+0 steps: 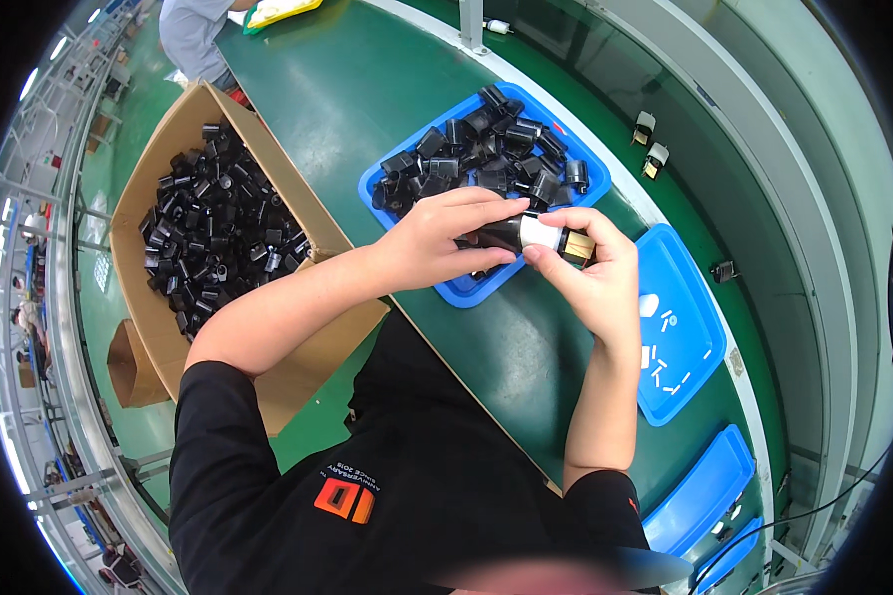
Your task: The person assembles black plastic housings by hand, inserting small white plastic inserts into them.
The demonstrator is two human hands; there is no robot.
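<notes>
- Black cylindrical part with a white band and a tan end sits between our two hands, above the near edge of the blue plastic tray of black parts on the green tabletop.
- Our left hand clamps its dark end; our right hand pinches the tan end.
- Brown cardboard box of black parts stands off the tabletop's left edge.
- Second blue tray holding small white pieces lies toward the right edge.

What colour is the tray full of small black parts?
Blue: the tray shows clearly in the head view, on the green table.
</notes>
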